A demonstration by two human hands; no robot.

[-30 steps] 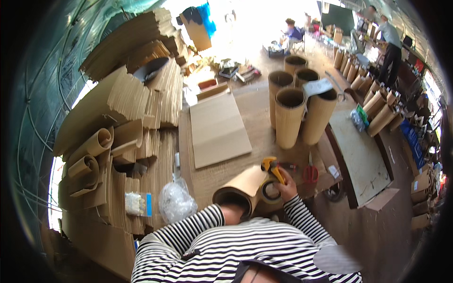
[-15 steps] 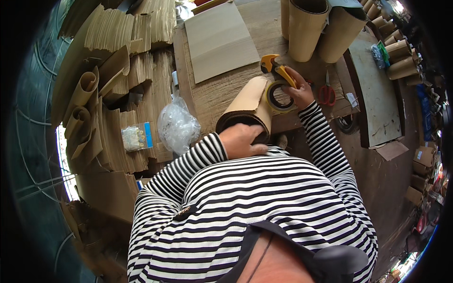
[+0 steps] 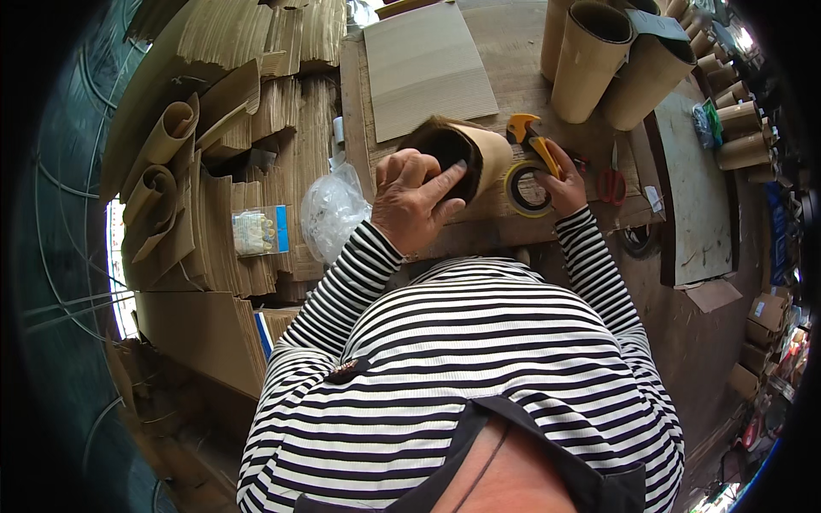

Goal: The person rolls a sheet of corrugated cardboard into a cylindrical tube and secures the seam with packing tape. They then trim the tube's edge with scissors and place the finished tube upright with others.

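I have the tube (image 3: 492,156) at the near side of the worktop (image 3: 522,77), mouth toward the left hand (image 3: 407,197), long axis running off rightward. That hand is nearer the mouth: fingers apart, index across the opening; I cannot tell if it touches the inner wall. Right hand (image 3: 567,183), just past the other end, fingers clamped on the yellow dispenser (image 3: 542,150). Red scissors (image 3: 611,185) farther right.

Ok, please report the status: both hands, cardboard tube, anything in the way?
Left hand at cardboard tube, open end toward the wearer. Right hand gripping yellow tape dispenser. Red scissors farther right, not blocking.
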